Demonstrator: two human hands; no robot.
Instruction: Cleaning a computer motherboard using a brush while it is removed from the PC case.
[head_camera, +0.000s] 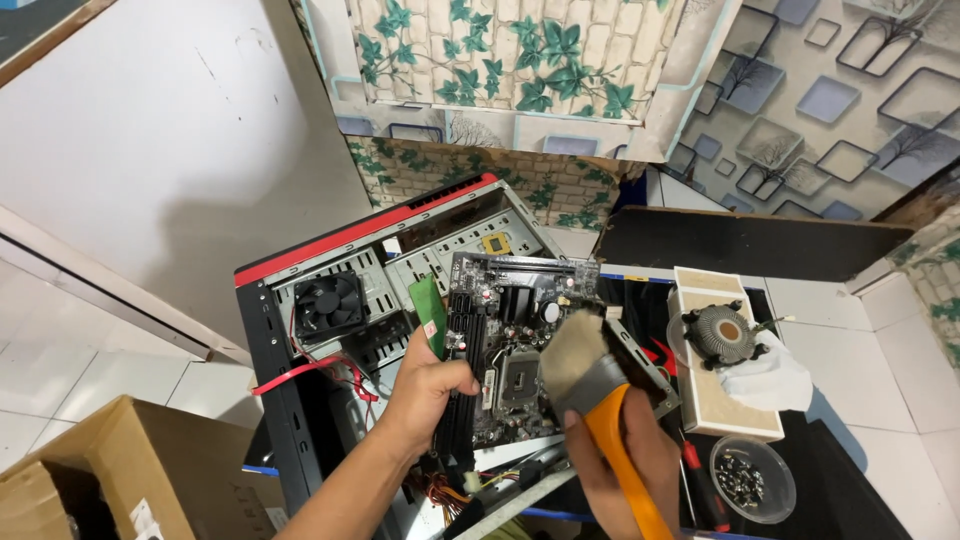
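Cardboard box, far left of the motherboard. Open computer case, its fan left of the motherboard. Our left hand grips the motherboard's left edge, fingers closed, tilting it above the case. Our right hand, fingers wrapped on an orange-handled brush, bristles touching the motherboard. Cooler and bowl of screws, right of the motherboard.

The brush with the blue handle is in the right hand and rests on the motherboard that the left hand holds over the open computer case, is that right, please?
Not quite: the brush has an orange handle, not a blue one, as the head view shows. The rest holds: the right hand grips it with the bristles on the motherboard, which the left hand holds over the open computer case.
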